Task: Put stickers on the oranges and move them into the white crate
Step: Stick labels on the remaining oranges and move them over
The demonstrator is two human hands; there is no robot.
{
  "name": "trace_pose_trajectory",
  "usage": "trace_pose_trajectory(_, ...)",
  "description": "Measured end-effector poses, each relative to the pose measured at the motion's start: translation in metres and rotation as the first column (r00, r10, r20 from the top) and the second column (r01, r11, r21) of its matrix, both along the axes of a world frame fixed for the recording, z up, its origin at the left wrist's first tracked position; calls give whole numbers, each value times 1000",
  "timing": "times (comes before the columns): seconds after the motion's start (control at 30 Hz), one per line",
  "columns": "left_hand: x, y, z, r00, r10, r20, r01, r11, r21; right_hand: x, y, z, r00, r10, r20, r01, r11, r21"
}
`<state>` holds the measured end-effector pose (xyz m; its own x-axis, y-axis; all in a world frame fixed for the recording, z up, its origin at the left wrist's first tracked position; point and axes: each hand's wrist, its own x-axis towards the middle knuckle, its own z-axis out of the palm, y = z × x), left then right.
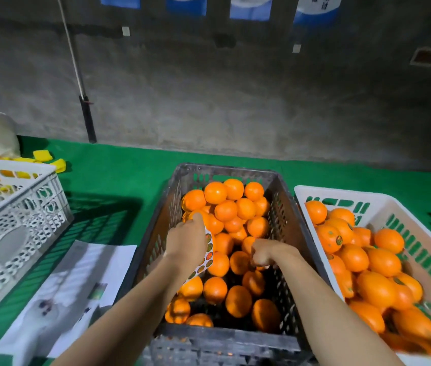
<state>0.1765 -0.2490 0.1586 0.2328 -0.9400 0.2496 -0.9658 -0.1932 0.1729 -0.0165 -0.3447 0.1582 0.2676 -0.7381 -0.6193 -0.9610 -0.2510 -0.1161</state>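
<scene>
A dark grey crate [283, 202] in the middle holds several loose oranges [226, 210]. Over its left side, my left hand [186, 240] holds a strip of round stickers [208, 253] that hangs from the palm, and its fingertips touch an orange [197, 215] near the wall. My right hand [263, 253] is curled down among the oranges at the crate's centre, fingers closed; what they pinch is hidden. To the right stands the white crate [383, 200], with several oranges in it, some bearing a sticker [338, 240].
A second white crate [21, 207] holding yellow pieces stands at the left on the green table [119, 170]. White printed sheets [77, 281] lie in front of it. A grey concrete wall [209, 88] rises behind the table, with a black pole [87, 120] leaning on it.
</scene>
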Motion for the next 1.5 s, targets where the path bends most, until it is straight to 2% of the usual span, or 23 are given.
trace_pose_trajectory(0.1,2,0,-3,1000,4,24,-3,1000,-27,1,3,-8,997,23,-73,-13,992,129)
trace_pose_trajectory(0.3,2,-4,-3,998,14,54,-13,1000,-21,8,9,-25,996,82,-41,-67,955,288)
trace_pose_trajectory(0.47,-1,-6,-3,997,-8,76,6,1000,14,9,12,-37,993,111,-33,-97,955,280)
trace_pose_trajectory(0.63,-3,-6,-1,998,-27,55,24,998,56,11,10,-44,988,155,6,-154,972,180)
trace_pose_trajectory(0.8,-5,-6,-1,999,-26,41,23,997,77,16,16,-36,973,231,-29,-227,968,109)
trace_pose_trajectory(0.87,-4,-6,-1,999,-26,36,24,997,67,16,19,-33,974,223,-39,-215,966,142)
trace_pose_trajectory(0.97,-3,-5,-1,999,-24,28,23,999,47,19,25,-34,978,189,-84,-159,947,279)
trace_pose_trajectory(1.17,-2,-4,-3,998,-36,49,34,999,36,40,34,-42,932,272,-238,-192,930,313)
trace_pose_trajectory(1.3,0,-2,-3,997,-53,50,51,998,36,45,39,-45,918,305,-252,-213,918,336)
trace_pose_trajectory(1.4,0,-1,-2,998,-46,45,44,998,39,42,36,-40,953,245,-177,-177,927,330)
trace_pose_trajectory(1.5,-1,-2,1,1000,-4,28,4,1000,20,34,29,-26,1000,-4,-28,11,964,265)
